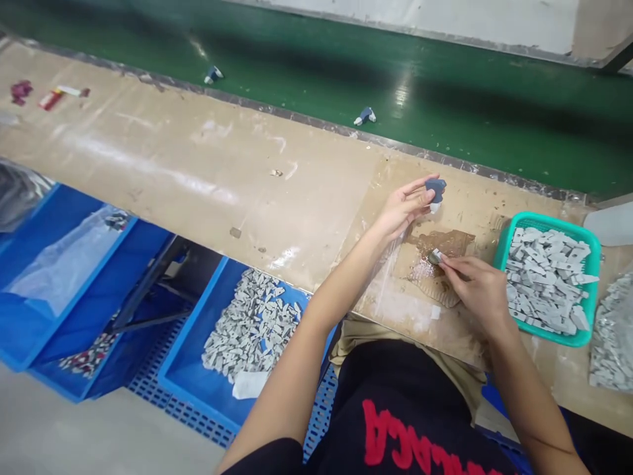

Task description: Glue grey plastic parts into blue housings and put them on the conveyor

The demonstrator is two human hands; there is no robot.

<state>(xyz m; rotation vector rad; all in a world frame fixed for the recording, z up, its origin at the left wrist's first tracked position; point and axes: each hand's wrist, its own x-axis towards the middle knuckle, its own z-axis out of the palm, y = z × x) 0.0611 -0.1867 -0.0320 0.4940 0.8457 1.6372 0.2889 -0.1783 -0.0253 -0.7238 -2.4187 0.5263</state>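
My left hand (pixel 403 208) is raised over the bench, pinching a dark blue piece with a white end (pixel 435 194) between fingers and thumb. My right hand (pixel 475 290) is lower and to the right, its fingertips gripping a small grey part (pixel 435 257). The two held pieces are close together but apart. Under both hands lies a clear plastic sheet (pixel 395 290) with a brown stain. Just right of my right hand stands a teal basket (pixel 544 221) heaped with small grey parts (pixel 544 280).
A blue bin (pixel 195 330) of grey parts sits below the bench edge, beside other blue bins. A bag of grey parts (pixel 613 336) lies at far right. Two assembled pieces (pixel 364 117) rest on the green conveyor belt (pixel 494 112) behind the bench.
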